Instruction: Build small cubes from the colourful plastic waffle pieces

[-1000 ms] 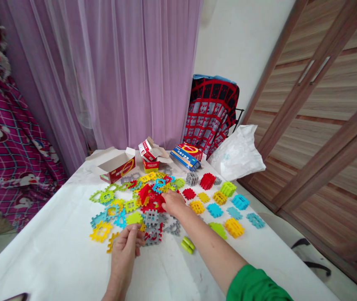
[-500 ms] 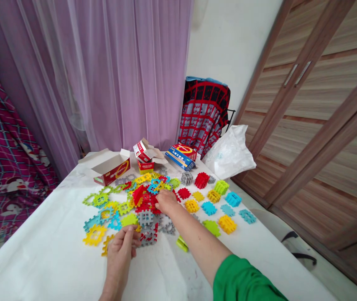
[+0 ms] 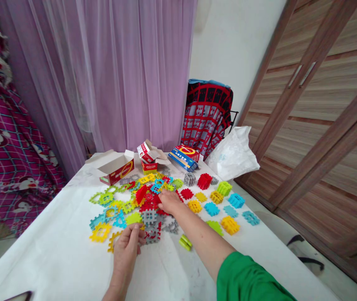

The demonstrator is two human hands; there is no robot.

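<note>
A heap of notched plastic building pieces in several colours lies mid-table. My right hand (image 3: 169,202) reaches into it, fingers bent down and closed at the red pieces (image 3: 149,202); what they grip is hidden. At the near edge of the heap is my left hand (image 3: 128,242), thumb and fingers drawn together. It is beside a grey window-like piece (image 3: 149,217) and a grey-and-red piece (image 3: 152,235), and whatever it holds cannot be made out. A lime-green piece (image 3: 133,218) lies just beyond its fingertips, and a yellow frame piece (image 3: 100,232) is to its left.
Right of the heap, pieces lie in single-colour groups, among them a yellow stack (image 3: 230,225) and a red stack (image 3: 204,181). Open cartons (image 3: 117,169), a blue box (image 3: 183,158) and a white plastic bag (image 3: 233,154) line the back. A lime-green clip-like piece (image 3: 185,242) lies near my right forearm.
The whole view has shifted slightly, so the table sits a little further right. Both hands keep nearly the same places at the heap. A dark-edged object now shows at the bottom left.
</note>
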